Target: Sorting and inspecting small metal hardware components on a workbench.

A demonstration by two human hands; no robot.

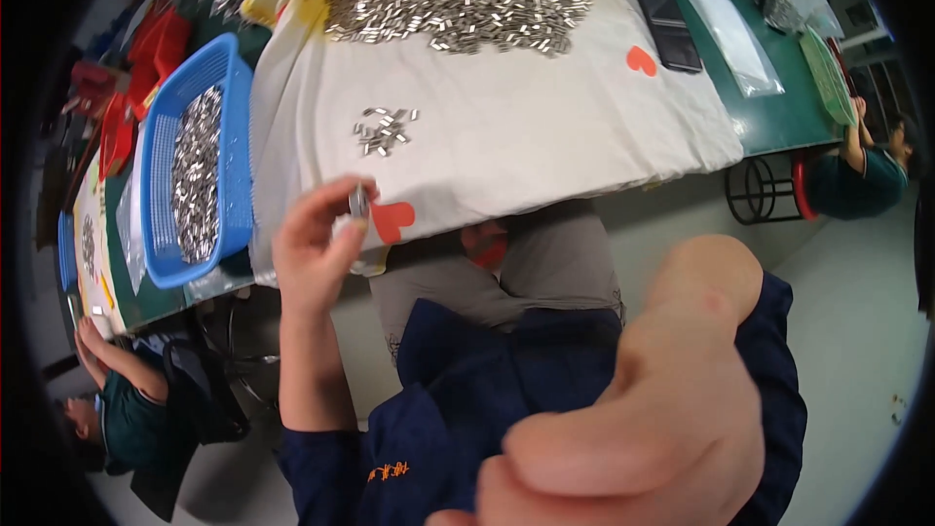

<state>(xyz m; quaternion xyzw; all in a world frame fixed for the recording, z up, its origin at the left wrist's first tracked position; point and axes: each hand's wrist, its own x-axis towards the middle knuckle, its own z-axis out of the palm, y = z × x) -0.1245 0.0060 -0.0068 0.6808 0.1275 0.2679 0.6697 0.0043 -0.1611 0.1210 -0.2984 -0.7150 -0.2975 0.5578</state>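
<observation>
My left hand [317, 248] is raised over the near left edge of the cloth-covered table. Between its thumb and fingers it pinches a small shiny metal piece [358, 201]. Close to the camera, large and slightly blurred, my right hand [623, 448] is lifted with its fingers curled in; whatever it may hold is hidden. A small loose group of short metal pieces [385, 131] lies on the white cloth [506, 127], beyond my left hand. Farther back spreads a big heap of similar metal pieces [467, 0].
To the left stands a blue plastic basket [239, 156] holding many metal pieces. A black phone [666, 24] and a clear plastic bag [735, 39] lie at the right. Red bins [156, 49] are at far left. Other people sit at the left [127, 419] and right [857, 170].
</observation>
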